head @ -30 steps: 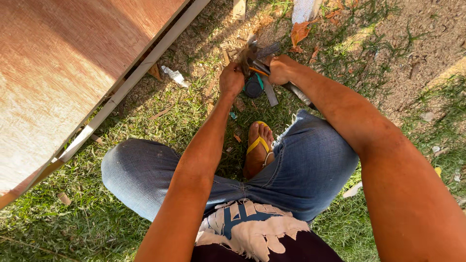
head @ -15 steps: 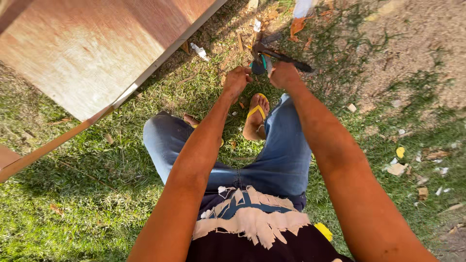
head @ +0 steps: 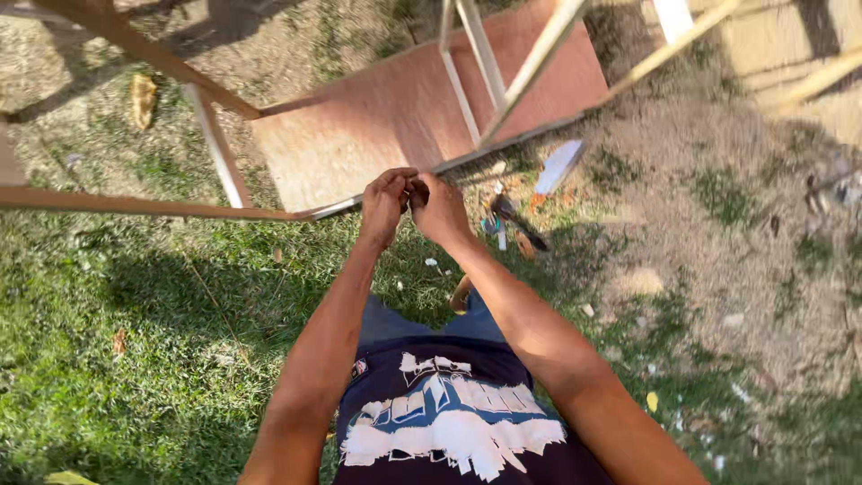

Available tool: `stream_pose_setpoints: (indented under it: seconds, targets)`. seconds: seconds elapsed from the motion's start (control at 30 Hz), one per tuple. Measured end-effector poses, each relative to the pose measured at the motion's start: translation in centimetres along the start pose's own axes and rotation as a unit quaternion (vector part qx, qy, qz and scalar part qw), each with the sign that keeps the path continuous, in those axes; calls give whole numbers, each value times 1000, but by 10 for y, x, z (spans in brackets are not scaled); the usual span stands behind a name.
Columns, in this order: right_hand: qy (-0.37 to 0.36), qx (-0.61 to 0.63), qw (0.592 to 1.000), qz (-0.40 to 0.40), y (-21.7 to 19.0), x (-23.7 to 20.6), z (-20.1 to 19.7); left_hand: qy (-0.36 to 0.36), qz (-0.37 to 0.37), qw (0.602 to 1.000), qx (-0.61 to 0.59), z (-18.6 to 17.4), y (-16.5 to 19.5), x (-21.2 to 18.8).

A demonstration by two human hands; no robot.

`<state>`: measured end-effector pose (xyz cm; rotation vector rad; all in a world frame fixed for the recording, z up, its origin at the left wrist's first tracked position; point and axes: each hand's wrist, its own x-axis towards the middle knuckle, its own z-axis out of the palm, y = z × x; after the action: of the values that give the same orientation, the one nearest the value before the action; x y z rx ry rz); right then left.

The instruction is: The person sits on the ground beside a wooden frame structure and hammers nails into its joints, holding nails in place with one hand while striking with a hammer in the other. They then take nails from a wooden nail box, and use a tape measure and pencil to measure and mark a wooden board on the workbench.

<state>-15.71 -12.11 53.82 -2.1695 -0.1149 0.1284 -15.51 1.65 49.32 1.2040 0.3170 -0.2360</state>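
Nearest the camera is the person's dark shirt (head: pixel 449 431) with a blue and white print, and above it the blue denim shorts (head: pixel 413 325). Both bare forearms run up from the lower edge and meet in front of the body. The left hand (head: pixel 386 202) is curled, its fingers bent inward and bunched at the tips. The right hand (head: pixel 440 208) is curled the same way, and the two hands are pressed together at the fingertips, touching. They seem to pinch something small between them, but it is hidden by the fingers and I cannot tell what it is.

Below the hands lies green grass (head: pixel 135 359), partly in the person's shadow. Just right of the right hand, on the ground, sits a small heap of tools (head: pixel 505 217), dark with a bit of teal, blurred. A sandalled foot (head: pixel 461 292) shows beside the right forearm.

Farther off, a reddish-brown plywood panel (head: pixel 404 117) lies on the ground behind the hands, with pale wooden slats (head: pixel 485 63) crossing over it. A white scrap (head: pixel 558 166) rests at the panel's right corner. To the right is bare sandy soil (head: pixel 718 224).
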Motion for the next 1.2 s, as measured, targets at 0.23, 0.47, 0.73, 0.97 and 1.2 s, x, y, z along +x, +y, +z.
stream_pose_setpoints:
  seconds: [0.23,0.47,0.73,0.97,1.2]
  targets:
    - [-141,-40,979,-143,-223,-14,96,135,95,984,-69,-158,154,-119]
    - [-279,-76,949,-126,-377,-74,276,288,122,944,103,-368,210,-249]
    - [-300,42,939,-162,-492,-55,432,333,107,936,43,-532,279,-306]
    - [-221,168,948,-157,-528,89,504,270,202,910,243,-647,345,-192]
    - [-65,104,969,-212,-611,230,489,127,209,945,219,-667,482,-11]
